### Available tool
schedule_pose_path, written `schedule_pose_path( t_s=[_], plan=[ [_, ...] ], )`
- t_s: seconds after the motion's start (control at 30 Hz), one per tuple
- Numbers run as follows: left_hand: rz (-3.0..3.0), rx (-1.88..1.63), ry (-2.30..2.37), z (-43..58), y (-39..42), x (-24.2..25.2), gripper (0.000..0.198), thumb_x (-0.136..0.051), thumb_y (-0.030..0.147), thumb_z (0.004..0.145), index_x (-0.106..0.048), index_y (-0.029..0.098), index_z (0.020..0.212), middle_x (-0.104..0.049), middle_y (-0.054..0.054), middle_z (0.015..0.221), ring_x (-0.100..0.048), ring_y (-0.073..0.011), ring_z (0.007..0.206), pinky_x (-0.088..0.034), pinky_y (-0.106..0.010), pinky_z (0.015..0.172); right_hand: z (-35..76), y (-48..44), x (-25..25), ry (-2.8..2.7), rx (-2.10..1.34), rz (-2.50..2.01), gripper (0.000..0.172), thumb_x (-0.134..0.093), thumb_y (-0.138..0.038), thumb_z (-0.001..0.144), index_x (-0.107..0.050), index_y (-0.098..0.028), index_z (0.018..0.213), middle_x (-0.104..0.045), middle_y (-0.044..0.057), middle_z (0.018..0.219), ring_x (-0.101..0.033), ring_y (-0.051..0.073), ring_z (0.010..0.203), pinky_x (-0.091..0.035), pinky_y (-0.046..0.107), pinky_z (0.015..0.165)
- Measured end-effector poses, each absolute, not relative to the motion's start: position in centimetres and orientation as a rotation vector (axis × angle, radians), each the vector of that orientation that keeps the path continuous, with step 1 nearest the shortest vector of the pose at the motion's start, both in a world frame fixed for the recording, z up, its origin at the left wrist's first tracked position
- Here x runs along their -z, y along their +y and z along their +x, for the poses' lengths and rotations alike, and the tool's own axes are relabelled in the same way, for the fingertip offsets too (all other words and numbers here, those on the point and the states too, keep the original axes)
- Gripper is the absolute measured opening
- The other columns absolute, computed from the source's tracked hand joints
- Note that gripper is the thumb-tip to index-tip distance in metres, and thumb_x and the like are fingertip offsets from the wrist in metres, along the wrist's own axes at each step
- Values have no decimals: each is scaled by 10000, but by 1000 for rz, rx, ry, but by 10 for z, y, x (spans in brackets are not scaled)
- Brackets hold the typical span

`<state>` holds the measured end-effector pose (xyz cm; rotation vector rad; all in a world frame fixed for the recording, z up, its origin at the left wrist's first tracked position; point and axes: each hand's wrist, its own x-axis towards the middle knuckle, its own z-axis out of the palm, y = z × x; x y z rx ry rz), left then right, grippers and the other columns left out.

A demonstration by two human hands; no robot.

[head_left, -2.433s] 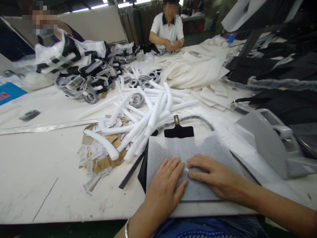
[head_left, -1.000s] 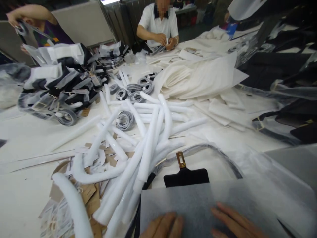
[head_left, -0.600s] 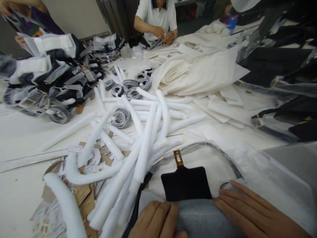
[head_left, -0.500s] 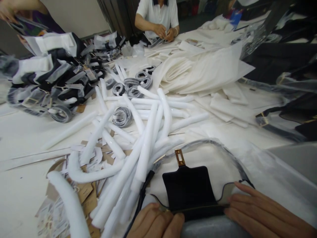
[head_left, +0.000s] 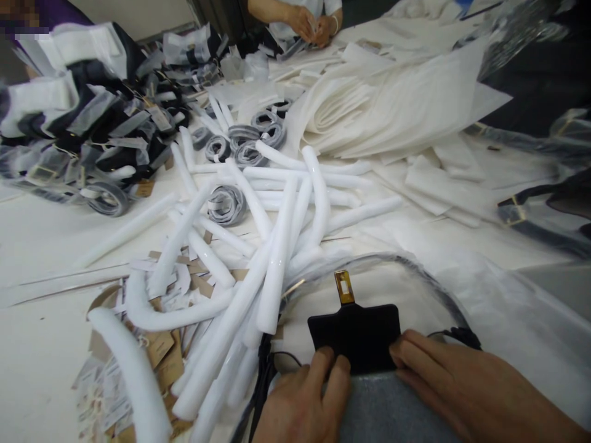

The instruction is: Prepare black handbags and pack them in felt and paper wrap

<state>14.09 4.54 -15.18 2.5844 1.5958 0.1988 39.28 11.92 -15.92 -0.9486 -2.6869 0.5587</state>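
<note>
A handbag (head_left: 383,406) lies in front of me at the bottom of the head view, its body covered in a greyish wrap. Its black flap (head_left: 357,335) points away from me and ends in a gold clasp plate (head_left: 344,287). Behind the flap arches the bag's strap (head_left: 413,267), wrapped in clear film. With bent fingers, my left hand (head_left: 307,397) grips the bag's top edge at the flap's left base. My right hand (head_left: 438,375) is closed on the same edge at the flap's right side, fingertips touching the flap. Both palms hide part of the bag's body.
White padded tubes (head_left: 231,332) lie heaped left of the bag, over paper tags (head_left: 161,351). Coiled wrapped straps (head_left: 226,205) sit beyond. Wrapped black bags (head_left: 106,123) are piled at far left, white sheets (head_left: 392,104) at the back. Another person's hands (head_left: 314,27) work across the table.
Both hands have moved inward along the bag's top edge, closer to the flap. The grey-wrapped side now covers the opening that showed before. The view has tilted slightly down.
</note>
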Motion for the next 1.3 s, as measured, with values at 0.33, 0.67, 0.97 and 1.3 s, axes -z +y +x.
schedule_pose_path(
  t_s=[0.33,0.67,0.97,1.3],
  plan=[
    [2680,-556,1710,159,32,154,327,-392,151,1015,-681,201,1159,-751,-29,1016,-676,-188,881,-487,-330,892,399,101,145,-2704,-246,-828,370,-401,-44,882,-664,-224,1069,-754,31,982,-693,235,848,-546,394,785],
    [2967,-418,1504,152,-9,165,659,-460,635,966,-385,312,1536,-619,-160,1372,-548,-304,1317,-359,-484,1119,411,63,149,-2733,61,-902,741,-605,-587,895,-477,-165,1490,-517,129,1499,-568,343,1299,-573,470,938],
    [2500,-332,1493,158,-21,152,748,-510,712,896,-302,413,1549,-280,-169,1632,-309,-369,1487,-302,-642,1159,389,104,126,-2530,-460,-1030,453,-549,-403,981,-598,-181,1372,-585,134,1439,-533,303,1343,-457,507,1116],
    [2415,-414,1517,161,-22,145,686,-561,698,878,-446,391,1480,-363,-180,1586,-366,-392,1456,-266,-680,1159,344,135,93,-2381,-911,-1012,382,-538,-273,957,-659,-249,1319,-745,20,1211,-692,232,1133,-539,379,1015]
  ],
)
